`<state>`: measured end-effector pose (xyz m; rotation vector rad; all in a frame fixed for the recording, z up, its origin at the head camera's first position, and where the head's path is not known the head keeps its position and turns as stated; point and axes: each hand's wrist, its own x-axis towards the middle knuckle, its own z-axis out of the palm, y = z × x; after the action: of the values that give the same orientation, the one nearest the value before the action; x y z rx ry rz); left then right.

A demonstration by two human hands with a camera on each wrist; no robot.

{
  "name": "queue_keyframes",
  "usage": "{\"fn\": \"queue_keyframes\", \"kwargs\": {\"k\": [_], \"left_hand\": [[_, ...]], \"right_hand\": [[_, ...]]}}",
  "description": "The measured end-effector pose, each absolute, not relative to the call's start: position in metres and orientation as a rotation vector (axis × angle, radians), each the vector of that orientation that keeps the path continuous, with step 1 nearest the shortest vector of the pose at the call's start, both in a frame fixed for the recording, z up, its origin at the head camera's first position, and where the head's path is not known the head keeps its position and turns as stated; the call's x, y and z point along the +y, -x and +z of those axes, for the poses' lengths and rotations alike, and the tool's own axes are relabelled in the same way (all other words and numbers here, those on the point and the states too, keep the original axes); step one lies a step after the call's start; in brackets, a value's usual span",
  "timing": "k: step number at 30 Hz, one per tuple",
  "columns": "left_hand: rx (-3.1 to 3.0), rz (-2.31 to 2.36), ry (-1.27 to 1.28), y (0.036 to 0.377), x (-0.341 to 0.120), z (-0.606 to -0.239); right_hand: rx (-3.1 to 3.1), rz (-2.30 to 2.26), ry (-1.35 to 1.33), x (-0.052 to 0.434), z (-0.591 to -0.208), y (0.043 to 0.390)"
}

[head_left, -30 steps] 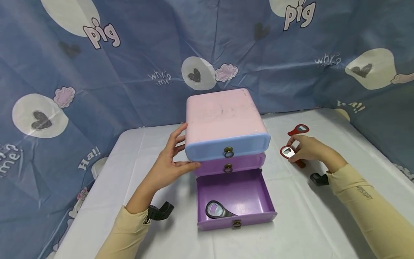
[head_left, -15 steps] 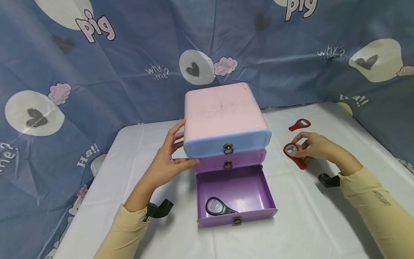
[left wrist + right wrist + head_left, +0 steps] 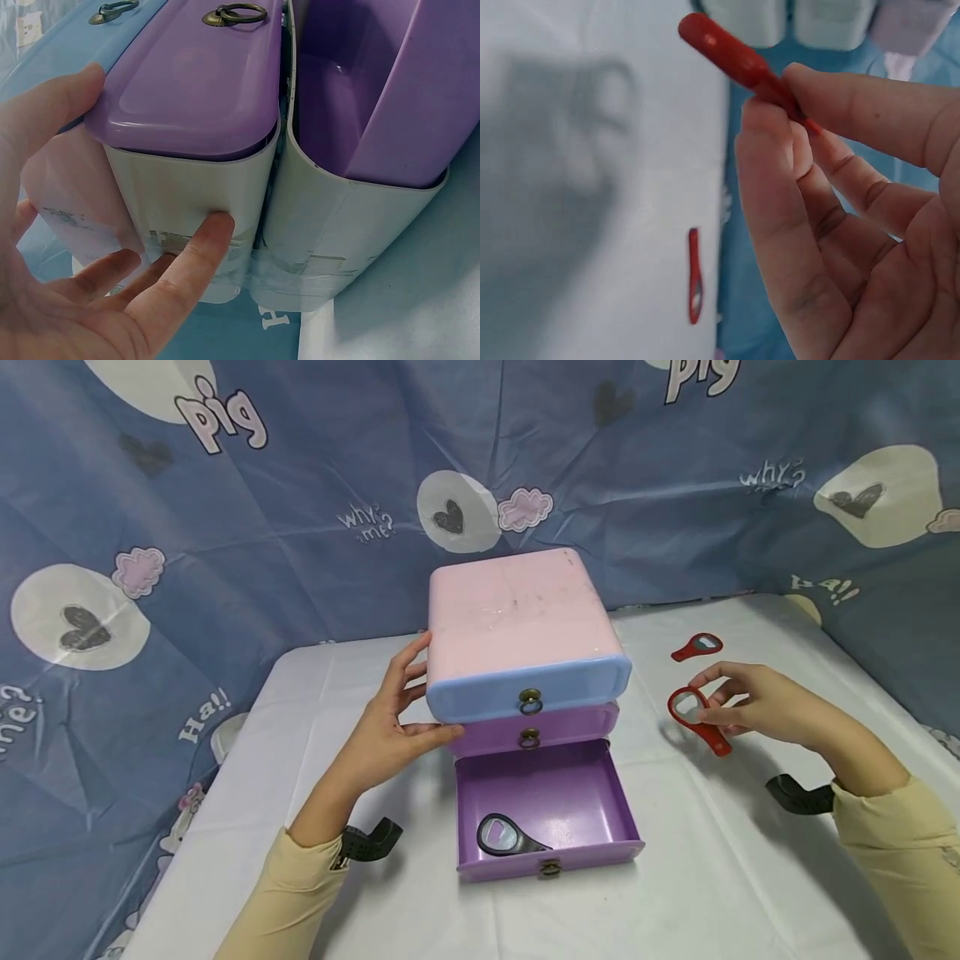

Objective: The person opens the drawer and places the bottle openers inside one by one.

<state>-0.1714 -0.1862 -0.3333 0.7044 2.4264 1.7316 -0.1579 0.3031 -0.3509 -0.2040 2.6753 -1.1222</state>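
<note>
My right hand (image 3: pixel 772 706) pinches a red bottle opener (image 3: pixel 716 742) between thumb and fingers, raised over the white table right of a small drawer unit (image 3: pixel 517 610). In the right wrist view the red opener (image 3: pixel 724 51) shows edge-on at the fingertips. My left hand (image 3: pixel 378 743) rests on the unit's left side, fingers spread, thumb at the front of the middle purple drawer (image 3: pixel 562 727). In the left wrist view a fingertip of that hand (image 3: pixel 142 307) touches the pale side wall. The bottom purple drawer (image 3: pixel 547 777) is pulled out, with a black bottle opener (image 3: pixel 498 835) lying in it.
Another red bottle opener (image 3: pixel 701 646) lies on the table (image 3: pixel 390 910) behind my right hand. The blue top drawer (image 3: pixel 480 693) is closed under the pink top. A blue printed cloth (image 3: pixel 337 460) hangs behind the table. Black camera mounts (image 3: pixel 798 795) stick out from both wrists.
The right hand has lifted the red bottle opener off the table and moved slightly right with it. The left hand stays against the drawer unit. The head view has tilted slightly down.
</note>
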Motion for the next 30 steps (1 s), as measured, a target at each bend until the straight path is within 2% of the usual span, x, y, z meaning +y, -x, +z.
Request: {"fn": "queue_keyframes", "kwargs": {"k": [10, 19, 30], "left_hand": [[2.430, 1.721, -0.725, 0.172, -0.187, -0.336], [2.409, 1.731, -0.753, 0.173, -0.186, -0.334], [2.428, 1.725, -0.743, 0.173, -0.187, -0.335]], "right_hand": [[2.701, -1.171, 0.326, 0.284, -0.326, 0.133], [2.785, -1.071, 0.547, 0.256, -0.309, 0.115], [2.778, -1.063, 0.741, 0.225, -0.298, 0.106]]}}
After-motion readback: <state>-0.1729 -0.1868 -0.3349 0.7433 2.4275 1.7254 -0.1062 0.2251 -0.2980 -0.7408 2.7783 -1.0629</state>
